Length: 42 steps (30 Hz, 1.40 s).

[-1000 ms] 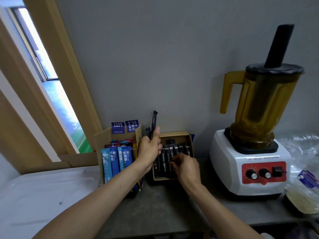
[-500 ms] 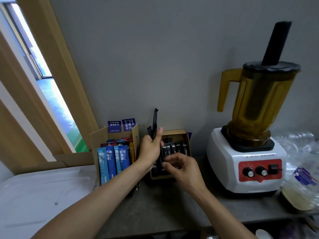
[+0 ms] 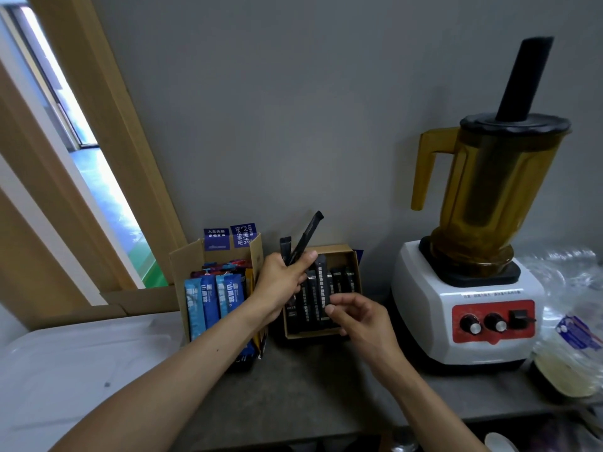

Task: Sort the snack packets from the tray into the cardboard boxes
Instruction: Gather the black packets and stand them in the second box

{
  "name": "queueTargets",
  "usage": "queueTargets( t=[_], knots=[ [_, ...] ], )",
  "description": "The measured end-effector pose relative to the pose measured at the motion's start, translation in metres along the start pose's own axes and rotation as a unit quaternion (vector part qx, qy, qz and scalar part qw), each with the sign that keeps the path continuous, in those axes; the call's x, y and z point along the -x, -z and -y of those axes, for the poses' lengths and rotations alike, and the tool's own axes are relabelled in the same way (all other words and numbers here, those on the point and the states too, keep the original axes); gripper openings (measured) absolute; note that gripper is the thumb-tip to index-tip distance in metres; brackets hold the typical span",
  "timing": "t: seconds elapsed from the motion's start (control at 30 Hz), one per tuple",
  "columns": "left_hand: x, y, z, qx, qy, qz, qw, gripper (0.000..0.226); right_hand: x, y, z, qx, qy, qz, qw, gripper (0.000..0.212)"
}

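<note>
My left hand is closed around two black stick packets that poke up above my fingers, held between the two boxes. My right hand pinches the lower end of another black packet that stands in the small cardboard box among several black packets. To the left stands a taller open cardboard box filled with blue stick packets. The white tray lies at the lower left with nothing visible on it.
A white blender with an amber jug and black tamper stands right of the small box. Clear plastic bags lie at the far right. A grey wall runs behind, a wooden window frame at left.
My right hand has drawn back from inside the small box and now pinches one black packet's lower end. The left hand's packets have tilted to the right.
</note>
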State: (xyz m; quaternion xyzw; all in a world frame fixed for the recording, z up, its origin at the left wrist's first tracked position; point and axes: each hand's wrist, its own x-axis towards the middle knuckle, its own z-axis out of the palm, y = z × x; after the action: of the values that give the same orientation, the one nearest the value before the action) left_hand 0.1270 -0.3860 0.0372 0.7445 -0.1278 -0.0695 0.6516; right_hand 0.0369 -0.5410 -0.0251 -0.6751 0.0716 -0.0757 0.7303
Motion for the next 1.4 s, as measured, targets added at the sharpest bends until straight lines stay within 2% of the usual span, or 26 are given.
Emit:
queueTargets(
  t=[0.13,0.23,0.3,0.4,0.47,0.53,0.6,0.67,0.77,0.87,1.0,1.17,1.3,1.4],
  knots=[
    [-0.001,0.003,-0.003,0.002,0.013,0.019,1.0,0.034,0.0,0.002,0.0,0.009,0.008,-0.003,1.0,0.015],
    [-0.001,0.003,-0.003,-0.012,0.016,0.021,1.0,0.028,-0.001,0.001,0.0,-0.008,0.006,-0.016,1.0,0.014],
    [-0.001,0.003,-0.001,-0.015,0.019,0.02,1.0,0.023,-0.004,-0.001,0.0,-0.065,-0.005,-0.055,0.996,0.014],
    [0.003,0.005,0.003,-0.036,0.032,0.044,0.998,0.017,-0.012,-0.001,0.008,-0.214,-0.014,-0.126,0.969,0.019],
    [0.006,0.004,0.005,-0.069,0.063,0.075,0.993,0.015,-0.018,0.0,0.018,-0.282,0.0,-0.135,0.95,0.032],
    [0.01,0.003,0.003,-0.107,0.099,0.11,0.983,0.022,-0.024,-0.003,0.025,-0.301,0.003,-0.131,0.945,0.038],
    [0.012,0.002,0.003,-0.111,0.111,0.113,0.981,0.026,-0.026,-0.006,0.028,-0.252,0.005,-0.137,0.958,0.026],
    [0.014,0.002,0.001,-0.075,0.095,0.073,0.99,0.025,-0.024,-0.003,0.029,-0.172,0.032,-0.148,0.973,0.014],
    [0.011,0.004,-0.001,-0.007,0.03,0.006,0.999,0.026,-0.02,0.007,0.03,-0.067,0.096,-0.117,0.986,0.013],
    [0.005,0.002,-0.003,0.024,-0.008,0.002,1.0,0.028,-0.019,0.01,0.03,0.04,0.122,-0.066,0.989,0.015],
    [0.001,-0.006,-0.007,-0.008,-0.025,0.02,0.999,0.019,-0.018,0.009,0.025,0.087,0.136,-0.032,0.986,0.016],
    [-0.003,-0.008,-0.005,-0.032,-0.016,0.051,0.998,0.015,-0.02,0.012,0.018,0.08,0.114,-0.017,0.99,0.013],
    [-0.007,-0.015,-0.003,-0.13,-0.056,-0.005,0.99,0.012,-0.03,0.01,0.008,0.15,0.118,-0.054,0.98,0.007],
    [-0.01,-0.02,0.004,-0.124,-0.055,-0.032,0.99,0.007,-0.04,0.008,0.002,0.201,0.113,-0.074,0.97,0.009]
  ],
)
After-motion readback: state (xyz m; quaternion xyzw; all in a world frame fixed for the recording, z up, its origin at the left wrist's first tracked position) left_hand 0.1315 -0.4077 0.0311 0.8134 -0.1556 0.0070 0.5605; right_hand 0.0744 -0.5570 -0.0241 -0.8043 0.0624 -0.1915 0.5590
